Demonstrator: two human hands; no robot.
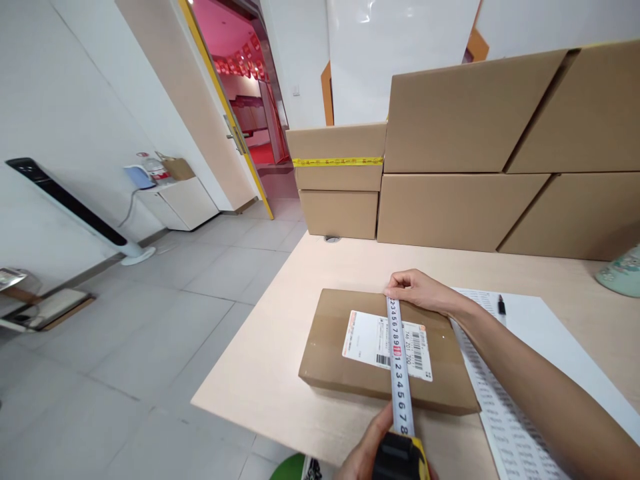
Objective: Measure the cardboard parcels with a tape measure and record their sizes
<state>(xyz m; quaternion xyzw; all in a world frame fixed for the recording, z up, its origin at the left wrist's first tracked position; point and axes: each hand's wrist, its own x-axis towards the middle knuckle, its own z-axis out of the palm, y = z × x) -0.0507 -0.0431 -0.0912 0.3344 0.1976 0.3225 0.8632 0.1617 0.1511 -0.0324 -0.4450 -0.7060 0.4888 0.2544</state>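
Observation:
A flat cardboard box point(327, 333) lies on the table, with a white shipping label point(363, 333) on its top. Across the box's short side runs the pulled-out blade of a tape measure point(399, 460), over the label. My left hand point(367, 447) is closed around the black and yellow tape case, just off the near edge of the box; part of this hand is out of the picture. At the far edge, my right hand point(415, 288) pinches the blade's end against the box. The blade's very tip is hidden by the fingers.
Under my right forearm lie printed sheets point(545, 353) with a black pen point(501, 305). Large cardboard boxes point(450, 127) are stacked along the table's point(270, 360) back. A floral object point(623, 273) stands at the right edge. Tiled floor point(150, 347) lies left.

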